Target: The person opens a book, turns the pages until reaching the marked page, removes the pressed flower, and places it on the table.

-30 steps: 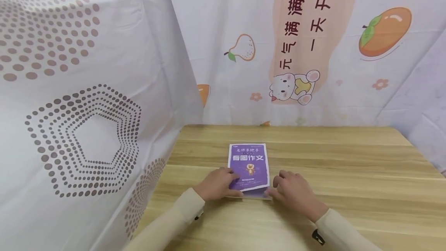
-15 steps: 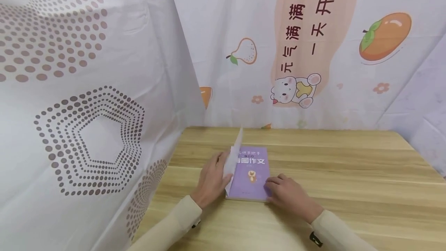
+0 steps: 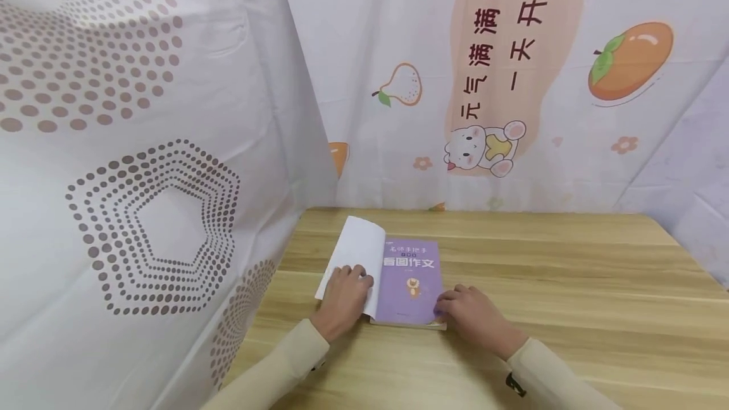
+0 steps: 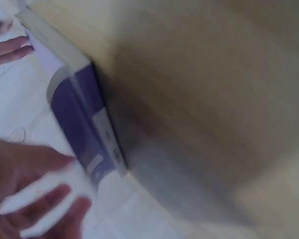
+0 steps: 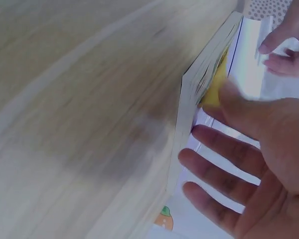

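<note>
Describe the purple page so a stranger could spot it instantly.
On the wood-grain table lies an open book. Its purple page is by the right hand; unlike the white leaf under the left hand, it carries white lettering and a small cartoon animal.

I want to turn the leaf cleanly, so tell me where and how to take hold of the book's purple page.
Probably pinch the purple page at its near right corner, coming from the right: there it looks lifted, a yellow area showing beneath, while its left side meets the spine.
</note>
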`<action>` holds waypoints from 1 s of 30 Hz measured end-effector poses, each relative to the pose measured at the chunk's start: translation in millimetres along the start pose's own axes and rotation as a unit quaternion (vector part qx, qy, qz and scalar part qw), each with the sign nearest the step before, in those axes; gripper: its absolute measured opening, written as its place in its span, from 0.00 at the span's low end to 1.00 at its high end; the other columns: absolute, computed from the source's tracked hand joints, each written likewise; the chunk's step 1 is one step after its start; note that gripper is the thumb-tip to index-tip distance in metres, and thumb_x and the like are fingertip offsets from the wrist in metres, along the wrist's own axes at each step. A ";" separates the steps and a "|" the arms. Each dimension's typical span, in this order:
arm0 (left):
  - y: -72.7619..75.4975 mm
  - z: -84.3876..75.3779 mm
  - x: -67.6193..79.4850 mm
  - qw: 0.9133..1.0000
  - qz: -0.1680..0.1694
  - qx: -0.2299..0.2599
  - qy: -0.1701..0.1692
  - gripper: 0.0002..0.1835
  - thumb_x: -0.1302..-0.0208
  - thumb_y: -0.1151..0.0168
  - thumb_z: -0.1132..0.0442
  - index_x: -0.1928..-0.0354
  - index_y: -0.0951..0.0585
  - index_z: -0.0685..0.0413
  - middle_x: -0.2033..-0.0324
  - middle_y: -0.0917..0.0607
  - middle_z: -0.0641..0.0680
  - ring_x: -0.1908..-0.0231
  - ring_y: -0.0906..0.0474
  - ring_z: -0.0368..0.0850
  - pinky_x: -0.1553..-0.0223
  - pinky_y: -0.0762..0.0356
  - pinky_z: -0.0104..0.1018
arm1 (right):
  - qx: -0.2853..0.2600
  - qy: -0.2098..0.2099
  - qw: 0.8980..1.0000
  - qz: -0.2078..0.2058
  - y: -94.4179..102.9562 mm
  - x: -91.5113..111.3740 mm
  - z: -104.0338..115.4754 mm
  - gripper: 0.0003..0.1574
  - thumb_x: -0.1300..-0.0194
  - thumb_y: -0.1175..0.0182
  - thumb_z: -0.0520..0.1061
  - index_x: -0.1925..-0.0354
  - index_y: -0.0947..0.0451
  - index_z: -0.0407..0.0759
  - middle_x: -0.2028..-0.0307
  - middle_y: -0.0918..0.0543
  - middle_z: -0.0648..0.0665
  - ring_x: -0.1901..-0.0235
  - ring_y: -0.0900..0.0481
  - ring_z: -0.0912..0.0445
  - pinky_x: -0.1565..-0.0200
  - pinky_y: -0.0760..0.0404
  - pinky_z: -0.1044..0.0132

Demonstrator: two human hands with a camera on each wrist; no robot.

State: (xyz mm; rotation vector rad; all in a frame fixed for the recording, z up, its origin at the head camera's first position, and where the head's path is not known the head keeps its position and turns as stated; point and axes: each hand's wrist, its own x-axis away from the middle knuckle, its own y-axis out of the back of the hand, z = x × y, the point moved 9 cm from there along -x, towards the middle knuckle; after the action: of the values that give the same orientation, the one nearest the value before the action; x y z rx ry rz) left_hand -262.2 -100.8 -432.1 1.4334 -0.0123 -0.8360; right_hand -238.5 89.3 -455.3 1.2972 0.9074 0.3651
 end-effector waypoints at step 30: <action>-21.3 -36.3 0.1 0.998 0.025 0.044 -0.044 0.18 0.30 0.36 0.44 0.63 0.16 0.53 0.75 0.18 0.49 0.70 0.23 0.48 0.71 0.25 0.39 | -0.065 -0.114 0.977 -0.171 41.2 -1.1 -17.8 0.20 0.50 0.18 0.44 0.59 0.14 0.46 0.61 0.11 0.49 0.67 0.17 0.57 0.68 0.17 0.62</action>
State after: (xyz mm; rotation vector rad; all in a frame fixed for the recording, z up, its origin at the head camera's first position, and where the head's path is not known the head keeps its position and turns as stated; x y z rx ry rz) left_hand -255.2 -67.9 -457.3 1.4709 -0.1527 -0.8666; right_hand -242.4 111.7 -416.6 1.0157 0.8773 0.0043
